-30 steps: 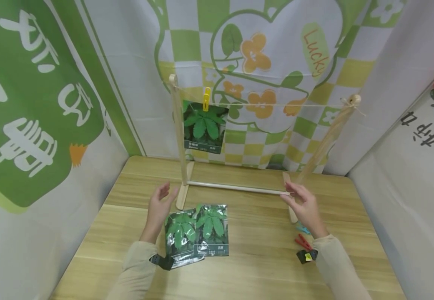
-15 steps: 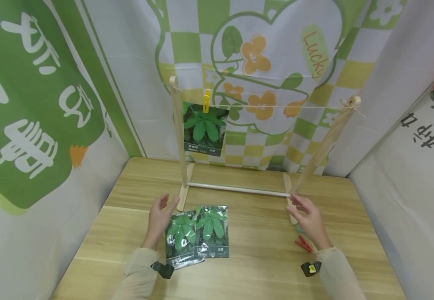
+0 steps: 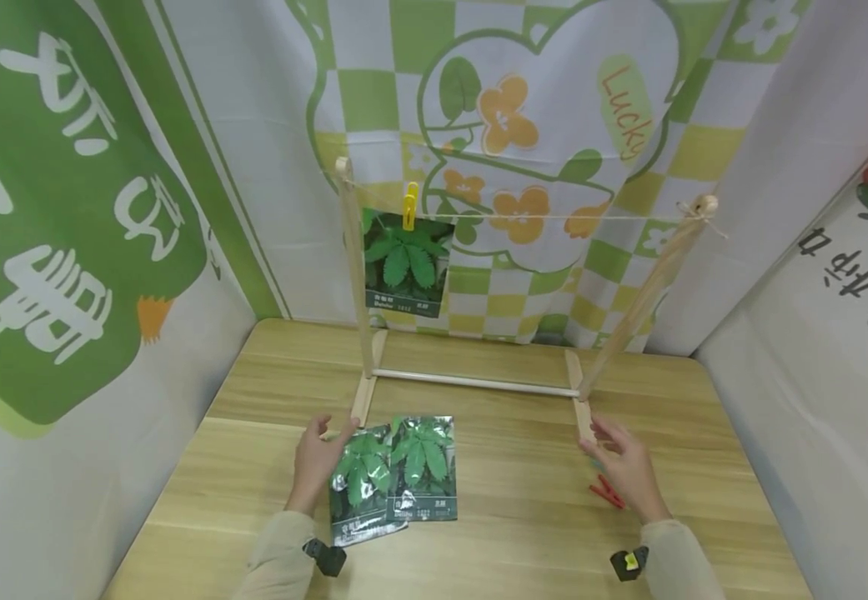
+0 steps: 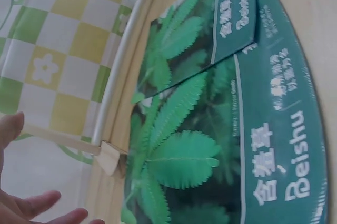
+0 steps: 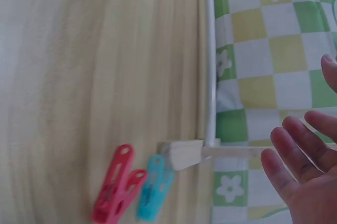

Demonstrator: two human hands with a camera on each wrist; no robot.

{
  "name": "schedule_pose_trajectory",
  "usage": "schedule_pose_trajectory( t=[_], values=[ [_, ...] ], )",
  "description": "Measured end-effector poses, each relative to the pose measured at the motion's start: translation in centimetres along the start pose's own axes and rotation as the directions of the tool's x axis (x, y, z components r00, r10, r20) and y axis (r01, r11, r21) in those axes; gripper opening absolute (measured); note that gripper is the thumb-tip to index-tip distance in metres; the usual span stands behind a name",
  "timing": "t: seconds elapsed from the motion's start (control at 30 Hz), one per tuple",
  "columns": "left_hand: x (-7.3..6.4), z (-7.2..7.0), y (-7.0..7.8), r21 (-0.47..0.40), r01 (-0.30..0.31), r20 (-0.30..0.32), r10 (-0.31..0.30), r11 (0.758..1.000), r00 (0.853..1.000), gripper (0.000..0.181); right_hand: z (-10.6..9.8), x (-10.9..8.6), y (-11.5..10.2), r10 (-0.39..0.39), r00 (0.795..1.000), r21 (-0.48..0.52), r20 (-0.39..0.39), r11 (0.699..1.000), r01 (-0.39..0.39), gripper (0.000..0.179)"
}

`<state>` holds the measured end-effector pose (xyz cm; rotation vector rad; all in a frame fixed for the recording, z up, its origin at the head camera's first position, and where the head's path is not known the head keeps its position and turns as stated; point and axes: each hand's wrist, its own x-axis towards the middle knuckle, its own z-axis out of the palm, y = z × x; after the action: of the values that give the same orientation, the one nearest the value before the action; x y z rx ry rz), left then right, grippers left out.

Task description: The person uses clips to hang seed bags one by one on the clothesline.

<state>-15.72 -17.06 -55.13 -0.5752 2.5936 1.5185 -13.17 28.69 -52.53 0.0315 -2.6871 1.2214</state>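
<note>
Two glossy, leaf-printed packets (image 3: 424, 471) lie face up on the wood-grain surface (image 3: 509, 550), the right one overlapping the left, as my left grip (image 3: 317, 462), a bare hand, holds nothing beside them, its thumb and fingers parted. The white word "Beishu" is legible from the left wrist. My right grip (image 3: 626, 473), also bare-handed, holds nothing, fingers gently bent and spread, near the right foot (image 3: 582, 421) of a wooden stand (image 3: 356, 271); I cannot tell from the head view whether its fingertips touch the wood. A red clothespin (image 5: 117, 187) and a blue clothespin (image 5: 154, 192) lie side by side just off that foot, the blue one closer. Behind, a white crossbar (image 3: 479, 383) joins the stand's two sides, and a thin cord (image 3: 539, 217) runs between its posts, where a yellow clothespin (image 3: 409, 207) suspends a matching packet (image 3: 405, 271) near the left post. A checkered cloth (image 3: 366, 100) marked "Lucky" hangs beyond.
</note>
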Motion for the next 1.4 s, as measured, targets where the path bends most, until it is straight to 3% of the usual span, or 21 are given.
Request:
schedule_pose_trajectory(
  t=[0.2, 0.43, 0.63, 0.83, 1.03, 1.4],
  values=[
    [-0.3, 0.4, -0.8, 0.092, 0.025, 0.027, -0.028, 0.995, 0.999, 0.086, 0.3, -0.8, 1.4, 0.009, 0.998, -0.033, 0.057, 0.999, -0.007, 0.049],
    [-0.4, 0.7, -1.3, 0.179, 0.031, 0.013, -0.034, 0.983, 0.999, 0.090, 0.3, -1.4, 2.6, 0.106, 0.985, -0.072, 0.137, 0.993, -0.097, 0.057],
    [-0.4, 0.7, -1.6, 0.277, 0.005, 0.019, -0.011, 0.961, 1.000, 0.092, 0.0, -1.8, 2.9, 0.179, 0.958, -0.141, 0.223, 0.978, -0.150, 0.063],
    [-0.6, 1.2, -1.8, 0.338, 0.011, 0.046, -0.029, 0.941, 0.999, 0.093, 0.1, -2.4, 3.5, 0.220, 0.936, -0.217, 0.276, 0.963, -0.162, 0.065],
    [-1.0, 2.1, -1.5, 0.390, 0.028, 0.017, -0.037, 0.921, 0.999, 0.092, 0.3, -2.7, 4.1, 0.206, 0.942, -0.268, 0.266, 0.954, -0.133, 0.062],
    [-1.0, 3.6, -1.7, 0.453, 0.018, -0.074, 0.018, 0.891, 0.997, 0.091, 0.6, -2.9, 4.6, 0.183, 0.954, -0.323, 0.236, 0.941, -0.100, 0.060]
  ],
)
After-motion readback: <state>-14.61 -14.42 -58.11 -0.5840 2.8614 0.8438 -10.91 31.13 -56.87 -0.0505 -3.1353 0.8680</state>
